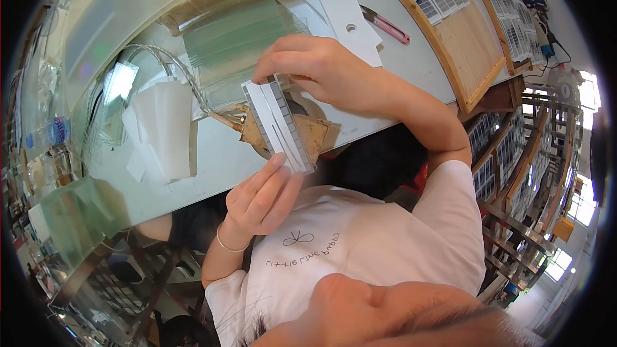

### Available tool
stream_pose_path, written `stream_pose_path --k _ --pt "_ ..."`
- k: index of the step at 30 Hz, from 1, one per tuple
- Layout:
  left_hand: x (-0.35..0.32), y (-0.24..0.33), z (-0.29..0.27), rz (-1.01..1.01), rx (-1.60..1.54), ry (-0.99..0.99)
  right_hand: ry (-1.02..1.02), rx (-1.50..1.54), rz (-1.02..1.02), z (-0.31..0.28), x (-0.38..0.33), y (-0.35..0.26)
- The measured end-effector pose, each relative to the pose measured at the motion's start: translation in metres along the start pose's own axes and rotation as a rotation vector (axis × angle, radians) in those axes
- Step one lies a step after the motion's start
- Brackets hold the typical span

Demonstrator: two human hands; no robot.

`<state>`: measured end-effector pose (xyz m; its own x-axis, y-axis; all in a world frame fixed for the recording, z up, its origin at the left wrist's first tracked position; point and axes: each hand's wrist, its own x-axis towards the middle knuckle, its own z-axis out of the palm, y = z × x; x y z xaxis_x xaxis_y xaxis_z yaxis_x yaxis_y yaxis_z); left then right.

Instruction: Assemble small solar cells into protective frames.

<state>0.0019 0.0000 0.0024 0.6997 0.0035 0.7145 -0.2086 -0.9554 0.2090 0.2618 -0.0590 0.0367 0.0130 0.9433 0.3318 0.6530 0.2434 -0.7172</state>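
A narrow, flat panel strip (pixel 273 122) with grey cell-like segments along its edges and white strips down the middle is held slantwise between my hands. My left hand (pixel 263 196) pinches its near end, fingers closed on it. At the far end, the fingers of my right hand (pixel 299 64) are bent over the edge and grip it. Underneath the strip is a worn, yellowish block-like fixture (pixel 313 136) at the table edge, partly hidden. A braided cable (pixel 183 67) leads toward it.
Beyond my hands lies a stack of greenish clear sheets (pixel 231 38). White sheets (pixel 164 128) are at left, and a white card with a hole (pixel 340 9) is at the back. A pink utility knife (pixel 389 29) lies near a wooden tray (pixel 472 42) of gridded panels.
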Motion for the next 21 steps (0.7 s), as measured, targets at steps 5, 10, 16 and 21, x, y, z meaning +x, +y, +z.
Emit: stream_pose_path --k 5,10,16,21 --pt "0.0 -0.001 -0.003 -0.001 0.009 -0.013 0.004 0.022 -0.068 -0.003 0.002 0.0" --pt "-0.002 -0.005 -0.031 -0.32 -0.266 0.176 0.073 0.254 -0.045 -0.012 0.002 -0.006" --pt "0.011 -0.034 -0.041 -1.022 -0.989 0.683 0.055 0.628 0.324 -0.017 0.0 -0.017" --pt "0.01 -0.046 -0.042 -1.147 -1.189 0.712 0.017 0.818 0.395 -0.018 0.0 -0.015"
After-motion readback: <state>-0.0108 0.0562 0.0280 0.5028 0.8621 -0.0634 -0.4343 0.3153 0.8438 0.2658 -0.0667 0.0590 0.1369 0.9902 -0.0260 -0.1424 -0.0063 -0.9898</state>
